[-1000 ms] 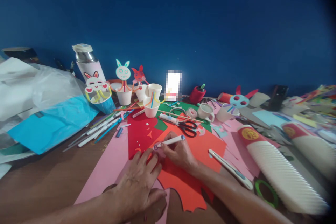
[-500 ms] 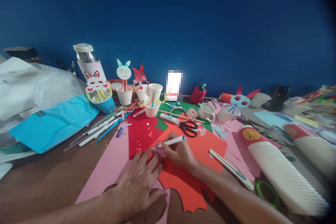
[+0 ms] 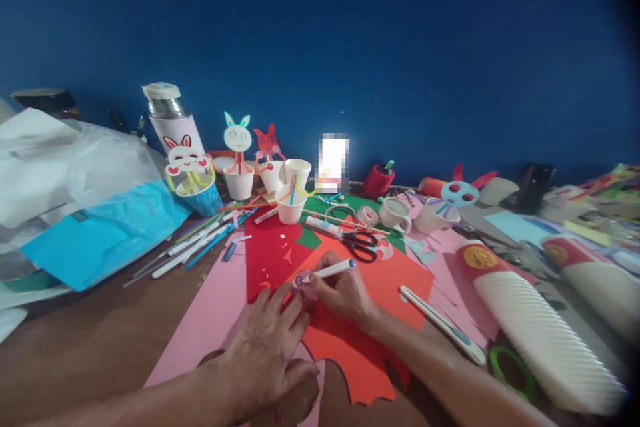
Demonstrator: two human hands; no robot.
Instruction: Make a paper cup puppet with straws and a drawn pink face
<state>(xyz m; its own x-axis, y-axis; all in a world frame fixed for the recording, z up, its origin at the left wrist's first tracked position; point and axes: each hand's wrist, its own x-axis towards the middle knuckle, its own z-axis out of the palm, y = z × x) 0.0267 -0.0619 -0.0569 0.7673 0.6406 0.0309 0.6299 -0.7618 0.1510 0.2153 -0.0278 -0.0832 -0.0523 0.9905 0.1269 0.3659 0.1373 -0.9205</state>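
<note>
My right hand is closed round a white marker with a blue end. The marker's tip rests by a dark round outline on a small pink paper piece. Flat beside it lies my left hand, fingers stretched out, the fingertips at the lower edge of that piece. Both hands are over an orange sheet, a red sheet and a pink sheet. My fingers hide part of the small piece.
Black-handled scissors and a glue stick lie ahead. A white cutter, green tape roll and stacked paper cups are at right. Paper-cup figures, one with a white rabbit head, stand behind; markers lie left.
The view has shifted very slightly. Both hands and the marker are nearly where they were, with the marker tip still on the small pink piece.
</note>
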